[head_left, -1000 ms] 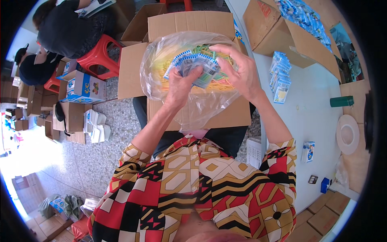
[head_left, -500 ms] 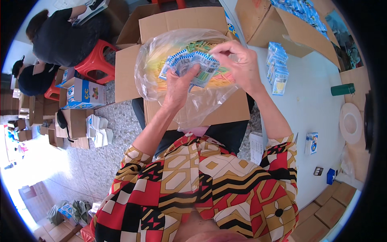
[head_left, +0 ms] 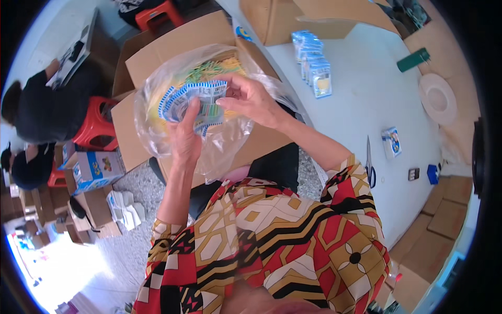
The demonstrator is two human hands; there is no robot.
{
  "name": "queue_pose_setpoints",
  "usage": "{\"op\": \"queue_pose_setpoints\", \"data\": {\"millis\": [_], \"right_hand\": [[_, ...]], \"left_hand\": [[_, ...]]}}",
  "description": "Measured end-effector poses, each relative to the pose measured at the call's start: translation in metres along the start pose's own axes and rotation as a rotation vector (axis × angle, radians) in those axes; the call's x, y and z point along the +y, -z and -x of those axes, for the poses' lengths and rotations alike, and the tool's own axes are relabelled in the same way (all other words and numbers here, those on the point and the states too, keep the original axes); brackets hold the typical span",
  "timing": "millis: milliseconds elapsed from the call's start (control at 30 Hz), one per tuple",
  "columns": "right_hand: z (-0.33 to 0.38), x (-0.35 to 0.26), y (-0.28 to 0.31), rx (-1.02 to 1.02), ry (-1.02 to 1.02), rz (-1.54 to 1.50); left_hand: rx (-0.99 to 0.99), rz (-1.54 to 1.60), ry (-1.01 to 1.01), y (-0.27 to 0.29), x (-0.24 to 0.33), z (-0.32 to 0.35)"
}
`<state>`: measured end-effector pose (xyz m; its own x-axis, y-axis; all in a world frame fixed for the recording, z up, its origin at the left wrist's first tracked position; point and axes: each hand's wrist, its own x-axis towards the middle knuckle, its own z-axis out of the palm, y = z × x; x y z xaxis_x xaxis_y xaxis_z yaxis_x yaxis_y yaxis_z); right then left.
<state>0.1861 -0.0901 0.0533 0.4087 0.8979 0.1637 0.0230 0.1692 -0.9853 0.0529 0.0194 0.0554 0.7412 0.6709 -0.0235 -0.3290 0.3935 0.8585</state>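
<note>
Several small clear packets with blue-and-white striped edges are fanned out in my left hand, its thumb pressed across their front. Green sticks show through the front packet. My right hand pinches the right edge of that packet between thumb and fingers. Below both hands, a clear plastic bag lines an open cardboard box. Loose thin sticks in yellow, green and orange lie in the bag, partly hidden by the packets and hands.
On the white table to the right lie a row of filled packets, scissors, a small blue-and-white box, a green bottle and a pale hat. At left, a person sits on a red stool.
The view has turned, so the box and hands appear further left and the scissors now show. My right hand has come down from above the packets onto the front packet's edge.
</note>
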Motion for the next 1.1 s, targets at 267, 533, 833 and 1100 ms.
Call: {"op": "queue_pose_setpoints", "data": {"millis": [267,533,833,1100], "right_hand": [[0.06,-0.006,0.07,0.414,-0.039,-0.026],[0.111,0.037,0.196,0.71,-0.134,0.55],[0.093,0.05,0.201,0.881,0.043,0.995],[0.03,-0.02,0.046,0.196,0.103,0.546]], "left_hand": [[-0.146,0.012,0.178,-0.015,-0.013,0.008],[-0.075,0.029,0.304,-0.014,-0.019,0.007],[-0.133,0.017,0.343,0.003,-0.022,0.003],[-0.071,-0.15,0.178,-0.004,-0.02,0.01]]}}
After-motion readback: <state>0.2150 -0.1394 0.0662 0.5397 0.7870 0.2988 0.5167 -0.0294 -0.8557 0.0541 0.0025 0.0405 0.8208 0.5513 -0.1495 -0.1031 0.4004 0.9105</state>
